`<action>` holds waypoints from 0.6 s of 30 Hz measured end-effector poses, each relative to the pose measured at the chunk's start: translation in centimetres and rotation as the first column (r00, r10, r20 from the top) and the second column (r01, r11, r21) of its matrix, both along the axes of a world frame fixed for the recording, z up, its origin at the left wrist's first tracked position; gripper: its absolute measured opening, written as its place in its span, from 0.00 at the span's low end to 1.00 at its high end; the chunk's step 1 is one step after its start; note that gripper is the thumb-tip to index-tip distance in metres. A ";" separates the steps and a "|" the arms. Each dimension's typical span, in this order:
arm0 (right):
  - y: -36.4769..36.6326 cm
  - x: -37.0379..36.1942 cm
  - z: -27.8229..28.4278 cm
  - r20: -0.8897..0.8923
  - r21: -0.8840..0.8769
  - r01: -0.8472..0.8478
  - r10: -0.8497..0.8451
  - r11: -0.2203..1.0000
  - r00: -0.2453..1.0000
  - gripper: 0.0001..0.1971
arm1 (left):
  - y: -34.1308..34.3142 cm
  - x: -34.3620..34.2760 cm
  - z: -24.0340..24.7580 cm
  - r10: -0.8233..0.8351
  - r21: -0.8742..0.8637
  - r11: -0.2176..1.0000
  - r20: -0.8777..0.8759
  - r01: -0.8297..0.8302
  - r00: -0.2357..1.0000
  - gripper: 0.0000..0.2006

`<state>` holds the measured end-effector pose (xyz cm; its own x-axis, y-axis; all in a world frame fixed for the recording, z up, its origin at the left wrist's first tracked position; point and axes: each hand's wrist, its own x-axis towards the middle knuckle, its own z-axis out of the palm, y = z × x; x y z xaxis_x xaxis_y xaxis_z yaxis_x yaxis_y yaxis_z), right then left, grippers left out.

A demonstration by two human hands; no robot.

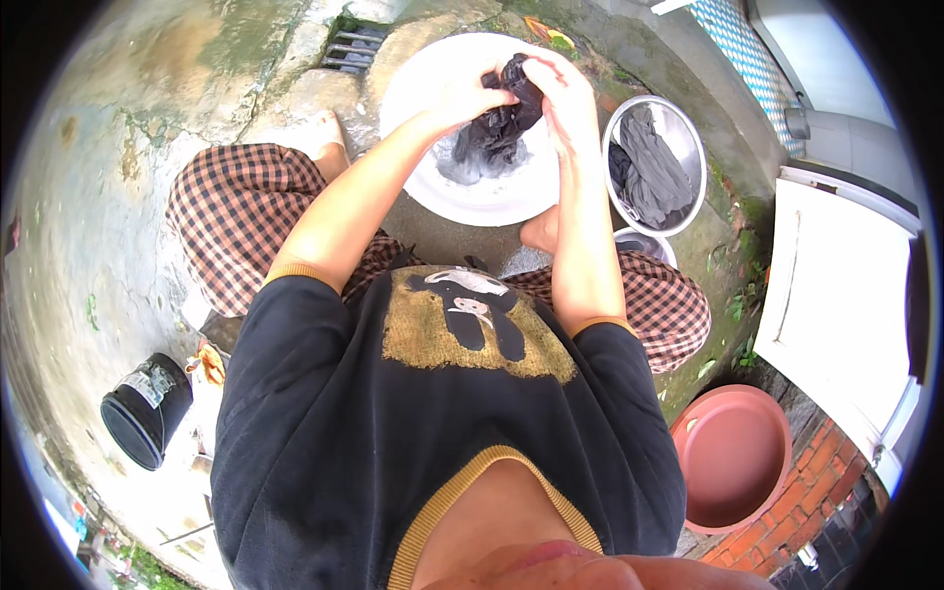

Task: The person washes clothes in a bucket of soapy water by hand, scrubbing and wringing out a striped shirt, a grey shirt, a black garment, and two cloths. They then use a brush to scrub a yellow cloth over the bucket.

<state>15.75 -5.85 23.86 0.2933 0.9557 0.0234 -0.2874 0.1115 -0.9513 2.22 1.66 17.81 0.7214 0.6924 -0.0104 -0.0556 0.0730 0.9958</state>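
Both my hands hold a wet black cloth (489, 141), bunched up over a large white basin (411, 93). My left hand (470, 96) is closed on the cloth's left side, thumb across it. My right hand (562, 90) grips the bunched top from the right. The lower part of the cloth hangs down into foamy, cloudy water (470, 173) in the basin. I cannot tell what kind of garment it is.
A metal bowl (702, 162) with dark grey cloth (654, 162) stands right of the basin, another bowl (661, 246) partly beneath it. A reddish tub (736, 447) lies lower right, a black bucket (147, 408) lower left. A drain grate (354, 49) is set in the wet concrete.
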 end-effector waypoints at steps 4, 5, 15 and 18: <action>-2.8 3.2 -1.7 -0.126 0.228 0.012 0.017 0.974 0.992 0.36 | 0.0 1.9 4.9 0.055 0.014 0.998 0.115 -0.057 0.992 0.18; -3.8 4.0 -2.9 -0.002 0.112 0.034 -0.034 0.993 0.999 0.44 | -0.5 2.6 6.7 0.076 -0.116 0.992 0.250 -0.048 0.965 0.17; -1.5 -2.0 -11.5 0.115 -0.210 0.105 -0.082 0.972 0.990 0.39 | -2.4 4.2 23.1 0.053 -0.345 0.901 0.689 0.263 0.722 0.16; 1.2 -0.8 -12.3 0.116 -0.143 0.233 -0.217 0.962 0.969 0.36 | -2.3 5.2 25.0 0.058 -0.334 0.874 0.792 0.352 0.608 0.12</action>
